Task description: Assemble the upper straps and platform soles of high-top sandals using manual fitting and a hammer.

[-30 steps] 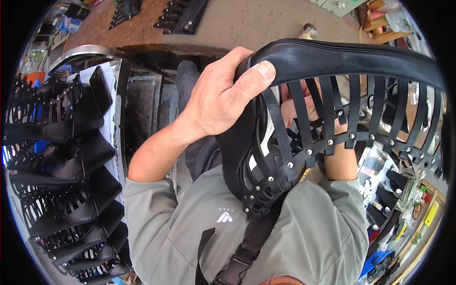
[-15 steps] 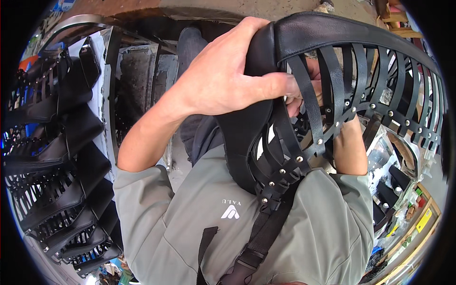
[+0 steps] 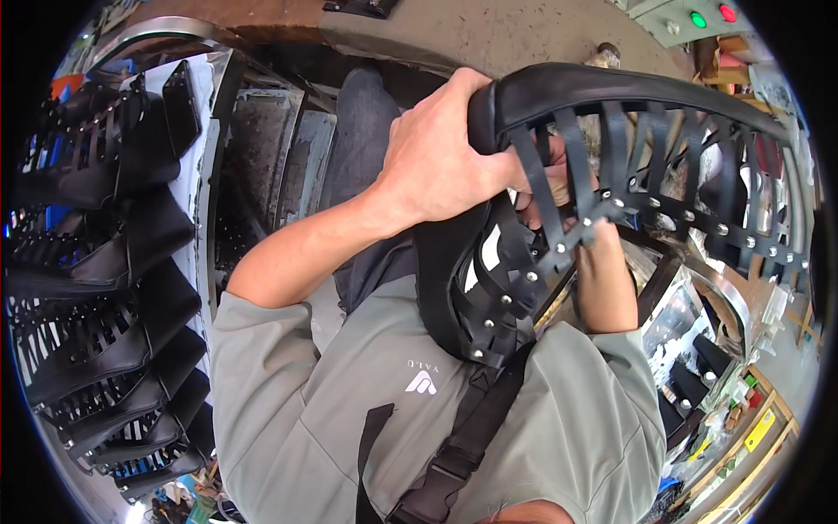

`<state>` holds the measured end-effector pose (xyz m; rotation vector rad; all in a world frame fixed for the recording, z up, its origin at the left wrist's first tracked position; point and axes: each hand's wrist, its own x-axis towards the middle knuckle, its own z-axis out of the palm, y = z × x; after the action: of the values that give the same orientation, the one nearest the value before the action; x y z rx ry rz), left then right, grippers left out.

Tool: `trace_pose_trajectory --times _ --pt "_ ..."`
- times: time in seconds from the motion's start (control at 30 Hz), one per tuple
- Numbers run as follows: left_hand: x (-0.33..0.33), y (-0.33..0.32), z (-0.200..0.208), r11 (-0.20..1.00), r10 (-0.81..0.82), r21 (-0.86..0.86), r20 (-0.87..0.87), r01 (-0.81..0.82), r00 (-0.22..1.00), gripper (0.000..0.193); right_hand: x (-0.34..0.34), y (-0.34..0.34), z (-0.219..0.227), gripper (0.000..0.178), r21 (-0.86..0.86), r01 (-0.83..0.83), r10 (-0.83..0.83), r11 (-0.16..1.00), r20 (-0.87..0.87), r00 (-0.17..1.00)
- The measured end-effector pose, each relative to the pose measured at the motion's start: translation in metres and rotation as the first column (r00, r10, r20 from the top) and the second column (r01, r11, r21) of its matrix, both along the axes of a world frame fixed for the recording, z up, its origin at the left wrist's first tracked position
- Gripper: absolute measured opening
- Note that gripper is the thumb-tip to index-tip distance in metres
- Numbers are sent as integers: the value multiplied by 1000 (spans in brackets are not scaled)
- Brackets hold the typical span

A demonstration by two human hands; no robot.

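Observation:
A long black leather strappy piece (image 3: 611, 83), like the upper of a tall strappy sandal, curves across the upper right and down to my chest. Its parallel straps run from a smooth padded band to a row of silver rivets. My left hand (image 3: 441, 166) grips the band's near end, with the thumb in front beside the first straps. Behind the straps, my right hand (image 3: 559, 189) is only partly seen through the gaps. Its fingers are curled in close to the left thumb, and what they pinch is hidden.
Several similar black strappy pieces (image 3: 131, 262) hang in overlapping rows on my left, next to a metal frame (image 3: 166, 31). At the upper right stands a box with green and red buttons (image 3: 697, 19). A wooden crate (image 3: 768, 437) with small items lies at the lower right.
The strappy piece and both hands sit slightly lower and further left in the view, which has shifted to show more floor and the button box. Both hands keep their places on the piece.

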<state>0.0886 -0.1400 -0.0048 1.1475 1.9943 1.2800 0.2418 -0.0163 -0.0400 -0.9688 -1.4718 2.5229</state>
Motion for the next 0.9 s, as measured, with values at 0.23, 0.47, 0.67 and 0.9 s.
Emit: trace_pose_trajectory --times 0.23,0.47,0.67,0.9 --pt "-4 1 -34 996 78 16 298 -86 951 58 -7 13 -28 32 271 -116 160 955 -146 976" --pt "-24 -16 -88 883 -342 394 912 -255 225 64 -35 19 -12 42 40 -146 152 988 -304 940" --pt "-16 -25 -38 658 -521 743 566 -122 638 60 -40 -20 24 112 732 -147 447 666 -234 864" --pt "-35 -37 -28 590 -599 793 305 150 740 78 -33 -45 55 90 860 58 333 507 -258 907"
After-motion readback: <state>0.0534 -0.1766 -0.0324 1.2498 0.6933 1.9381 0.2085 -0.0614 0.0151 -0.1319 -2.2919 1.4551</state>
